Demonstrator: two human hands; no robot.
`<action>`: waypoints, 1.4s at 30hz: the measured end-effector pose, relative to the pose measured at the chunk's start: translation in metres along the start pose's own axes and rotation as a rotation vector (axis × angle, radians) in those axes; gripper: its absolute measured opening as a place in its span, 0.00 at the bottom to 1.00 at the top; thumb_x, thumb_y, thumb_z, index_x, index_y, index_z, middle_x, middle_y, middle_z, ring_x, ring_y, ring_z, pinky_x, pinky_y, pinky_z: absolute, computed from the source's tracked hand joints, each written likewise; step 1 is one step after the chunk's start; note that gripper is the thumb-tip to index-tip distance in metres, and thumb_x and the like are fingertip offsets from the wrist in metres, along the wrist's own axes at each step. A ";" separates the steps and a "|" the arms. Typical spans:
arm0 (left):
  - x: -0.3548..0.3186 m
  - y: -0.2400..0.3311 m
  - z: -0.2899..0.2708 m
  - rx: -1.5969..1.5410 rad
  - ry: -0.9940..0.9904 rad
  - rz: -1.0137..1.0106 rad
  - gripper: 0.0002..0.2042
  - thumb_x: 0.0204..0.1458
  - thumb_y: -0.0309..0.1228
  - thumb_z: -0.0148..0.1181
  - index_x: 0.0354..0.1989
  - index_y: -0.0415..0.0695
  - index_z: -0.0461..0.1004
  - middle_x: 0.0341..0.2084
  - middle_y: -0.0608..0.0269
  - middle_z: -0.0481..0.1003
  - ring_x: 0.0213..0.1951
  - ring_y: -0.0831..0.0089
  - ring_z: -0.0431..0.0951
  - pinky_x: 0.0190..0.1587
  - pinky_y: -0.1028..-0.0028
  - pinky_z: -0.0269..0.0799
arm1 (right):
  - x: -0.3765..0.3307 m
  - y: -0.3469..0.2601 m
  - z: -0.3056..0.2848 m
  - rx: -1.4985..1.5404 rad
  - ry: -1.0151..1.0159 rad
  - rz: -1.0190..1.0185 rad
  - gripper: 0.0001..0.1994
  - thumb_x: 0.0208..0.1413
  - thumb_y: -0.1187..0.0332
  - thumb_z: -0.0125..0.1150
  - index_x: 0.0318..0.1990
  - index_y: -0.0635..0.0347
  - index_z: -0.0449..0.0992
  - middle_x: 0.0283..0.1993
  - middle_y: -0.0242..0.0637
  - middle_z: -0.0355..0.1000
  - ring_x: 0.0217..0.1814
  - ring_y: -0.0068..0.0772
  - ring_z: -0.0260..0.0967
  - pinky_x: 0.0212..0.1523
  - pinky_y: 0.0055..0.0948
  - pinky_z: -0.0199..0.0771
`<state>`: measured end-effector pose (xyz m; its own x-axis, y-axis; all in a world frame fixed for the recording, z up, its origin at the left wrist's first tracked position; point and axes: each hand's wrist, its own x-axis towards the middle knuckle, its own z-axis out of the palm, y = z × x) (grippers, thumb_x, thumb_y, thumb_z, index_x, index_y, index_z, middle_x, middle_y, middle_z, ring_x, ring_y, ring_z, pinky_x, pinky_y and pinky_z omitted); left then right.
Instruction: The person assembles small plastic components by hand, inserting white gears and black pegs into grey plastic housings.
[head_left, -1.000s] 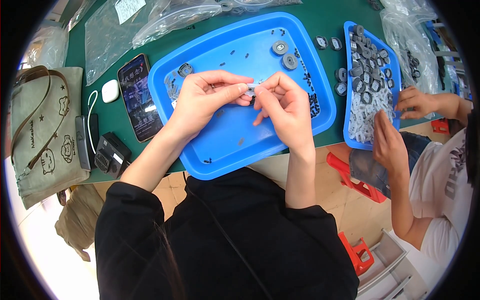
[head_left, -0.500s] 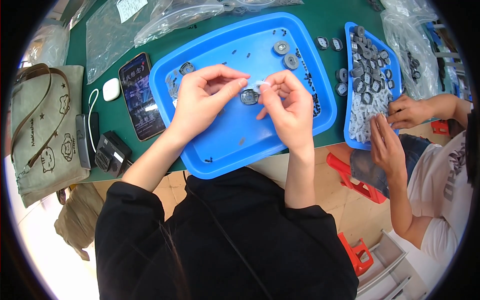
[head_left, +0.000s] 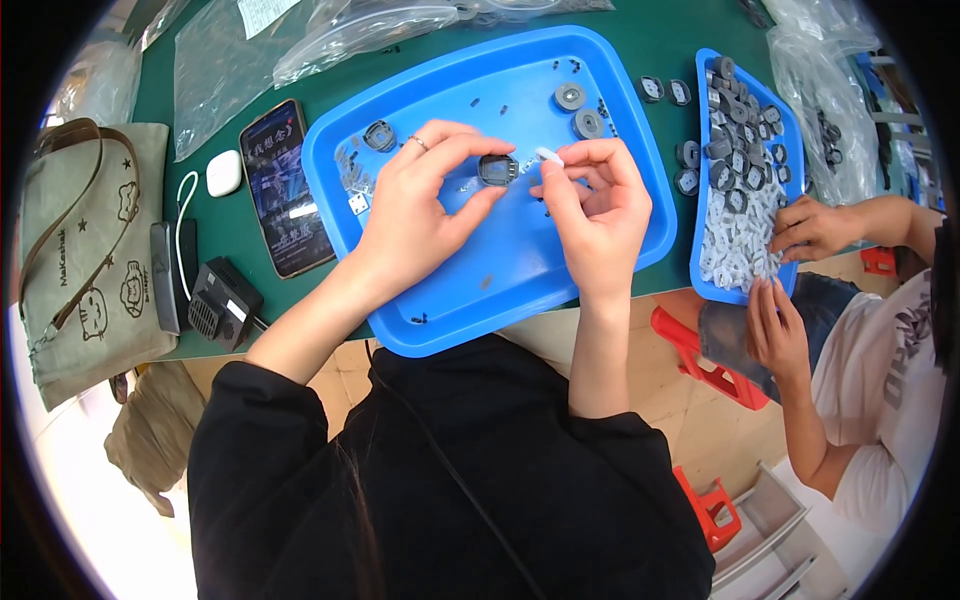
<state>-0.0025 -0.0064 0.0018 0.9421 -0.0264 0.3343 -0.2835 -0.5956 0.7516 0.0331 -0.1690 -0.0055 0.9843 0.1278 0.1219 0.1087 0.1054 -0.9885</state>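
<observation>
Pinching small white piece [head_left: 548, 155] in fingers of right hand [head_left: 604, 220] above blue tray [head_left: 520, 255].
Best to steady dark housing [head_left: 497, 171] by rim, between curved thumb and forefinger of left hand [head_left: 415, 205] (unable to tell whether gripping or merely astride), keeping small white piece's free end unobstructed; pointing leftward, toward housing side, long axis slanting from upper left to lower right.

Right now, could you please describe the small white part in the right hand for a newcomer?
Find the large blue tray in the middle, then the right hand over it. The small white part juts from its grip, paler than the dark grey housing beside it.
</observation>
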 end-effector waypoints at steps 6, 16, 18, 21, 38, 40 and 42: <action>-0.001 0.000 0.004 -0.261 0.080 -0.094 0.18 0.41 0.18 0.64 0.44 0.44 0.75 0.40 0.59 0.71 0.40 0.69 0.75 0.43 0.74 0.76 | -0.001 -0.006 0.003 0.067 -0.112 -0.004 0.12 0.52 0.79 0.57 0.45 0.67 0.72 0.34 0.36 0.73 0.33 0.22 0.73 0.34 0.19 0.73; 0.001 -0.005 0.002 -0.444 0.144 -0.133 0.18 0.42 0.18 0.63 0.44 0.43 0.75 0.42 0.58 0.72 0.43 0.68 0.75 0.45 0.73 0.76 | -0.002 0.001 0.003 -0.070 -0.216 -0.038 0.09 0.57 0.77 0.53 0.45 0.65 0.71 0.34 0.38 0.76 0.31 0.22 0.73 0.33 0.19 0.71; 0.000 -0.004 0.003 -0.319 0.122 -0.097 0.17 0.42 0.18 0.63 0.43 0.43 0.76 0.42 0.58 0.72 0.44 0.68 0.75 0.46 0.73 0.76 | -0.003 0.000 0.004 0.160 -0.119 -0.004 0.05 0.58 0.76 0.53 0.41 0.65 0.70 0.31 0.38 0.75 0.30 0.20 0.71 0.31 0.18 0.70; 0.000 0.000 0.002 -0.277 0.084 -0.094 0.17 0.41 0.18 0.63 0.43 0.44 0.76 0.41 0.59 0.72 0.44 0.68 0.75 0.45 0.74 0.76 | -0.002 -0.003 -0.002 0.007 -0.167 -0.037 0.06 0.56 0.77 0.55 0.40 0.66 0.69 0.30 0.36 0.74 0.30 0.19 0.70 0.31 0.16 0.68; 0.000 -0.001 0.003 -0.391 0.155 -0.102 0.18 0.41 0.16 0.63 0.43 0.42 0.76 0.41 0.58 0.70 0.40 0.72 0.75 0.42 0.76 0.79 | -0.001 -0.001 0.000 -0.002 -0.302 -0.007 0.14 0.54 0.81 0.55 0.49 0.65 0.71 0.32 0.34 0.73 0.35 0.20 0.72 0.38 0.19 0.71; 0.001 -0.002 0.003 -0.410 0.160 -0.093 0.18 0.42 0.16 0.63 0.43 0.42 0.76 0.41 0.58 0.70 0.40 0.73 0.76 0.42 0.75 0.79 | -0.001 -0.002 0.002 0.002 -0.289 -0.018 0.14 0.53 0.81 0.56 0.48 0.64 0.73 0.32 0.34 0.73 0.34 0.20 0.72 0.38 0.19 0.72; 0.000 -0.003 0.002 -0.414 0.164 -0.093 0.18 0.42 0.16 0.63 0.44 0.42 0.76 0.42 0.57 0.70 0.41 0.72 0.76 0.42 0.75 0.79 | -0.001 -0.002 0.004 -0.053 -0.264 -0.062 0.14 0.52 0.81 0.56 0.47 0.63 0.74 0.32 0.34 0.73 0.34 0.20 0.72 0.37 0.19 0.72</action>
<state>-0.0013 -0.0067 -0.0014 0.9357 0.1594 0.3148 -0.2779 -0.2169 0.9358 0.0315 -0.1658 -0.0030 0.9058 0.3761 0.1950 0.1819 0.0705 -0.9808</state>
